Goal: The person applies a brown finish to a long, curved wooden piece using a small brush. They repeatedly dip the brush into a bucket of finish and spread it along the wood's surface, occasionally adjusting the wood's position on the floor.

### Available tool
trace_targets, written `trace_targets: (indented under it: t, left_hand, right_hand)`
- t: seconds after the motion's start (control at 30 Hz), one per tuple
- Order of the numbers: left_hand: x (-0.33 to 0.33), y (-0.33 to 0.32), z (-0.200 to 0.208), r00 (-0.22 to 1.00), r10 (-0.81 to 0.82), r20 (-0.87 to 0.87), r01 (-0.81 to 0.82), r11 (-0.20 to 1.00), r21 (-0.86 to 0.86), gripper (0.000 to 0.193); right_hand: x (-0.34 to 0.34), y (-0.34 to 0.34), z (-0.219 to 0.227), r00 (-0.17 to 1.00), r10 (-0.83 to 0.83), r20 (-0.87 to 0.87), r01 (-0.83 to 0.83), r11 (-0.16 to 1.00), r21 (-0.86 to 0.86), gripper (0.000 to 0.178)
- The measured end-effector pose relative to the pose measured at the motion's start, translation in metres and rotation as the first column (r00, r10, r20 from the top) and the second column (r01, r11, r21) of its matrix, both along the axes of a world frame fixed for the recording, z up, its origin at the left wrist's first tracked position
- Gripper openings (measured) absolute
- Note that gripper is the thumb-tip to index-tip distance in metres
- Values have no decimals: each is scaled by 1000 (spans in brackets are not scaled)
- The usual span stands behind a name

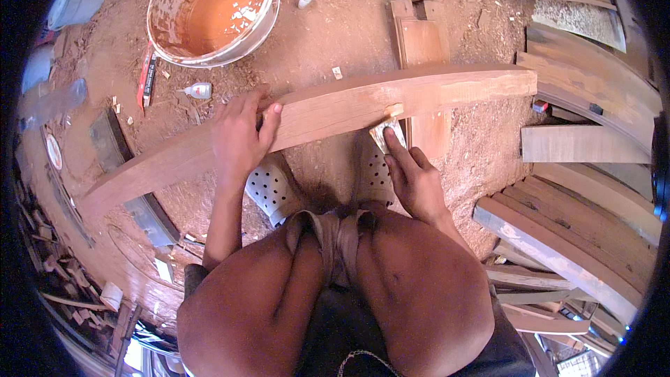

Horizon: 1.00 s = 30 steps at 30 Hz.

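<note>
A long wooden beam (pixel 335 108) lies crosswise in front of my knees. My left hand (pixel 242 129) grips it left of the middle, its fingers over the far edge and the thumb on the face toward me. In my right hand (pixel 419 185) is a small flat putty spreader (pixel 388 135), whitish and smeared, with my index finger pressed along it. Its front end is at the beam's near edge, beside a yellowish patch of filler (pixel 393 109). My palm hides the back of the spreader.
A wide bucket (pixel 159 40) of orange-brown liquid stands at the far left. Two small white bottles (pixel 200 91) are on the dusty floor, near a red-and-black packet (pixel 147 78). A wooden board (pixel 427 129) passes beneath the beam. Stacked planks (pixel 579 230) fill the right side.
</note>
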State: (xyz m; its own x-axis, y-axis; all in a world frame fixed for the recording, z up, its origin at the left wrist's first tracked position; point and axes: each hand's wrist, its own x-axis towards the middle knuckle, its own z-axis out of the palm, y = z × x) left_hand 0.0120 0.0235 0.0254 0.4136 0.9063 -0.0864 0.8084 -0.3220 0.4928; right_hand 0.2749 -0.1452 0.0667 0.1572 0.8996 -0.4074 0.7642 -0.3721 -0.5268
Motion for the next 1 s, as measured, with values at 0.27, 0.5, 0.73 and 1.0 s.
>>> trace_targets:
  t: [0.27,0.5,0.73,1.0]
  left_hand:
    - [-1,-5,-1,999,-27,17,26,999,43,32]
    - [5,-2,-2,999,-27,44,25,999,32,33]
    - [-6,-6,-5,999,-24,25,23,998,52,32]
    - [4,1,3,1000,7,-4,-7,1000,-12,31]
  right_hand:
    - [-18,-4,-17,1000,19,-15,-18,998,65,57]
    - [-24,11,-21,995,62,72,-64,998,25,59]
    - [-10,61,36,803,589,91,-593,805,24,66]
    - [37,99,55,588,791,169,-667,592,-453,56]
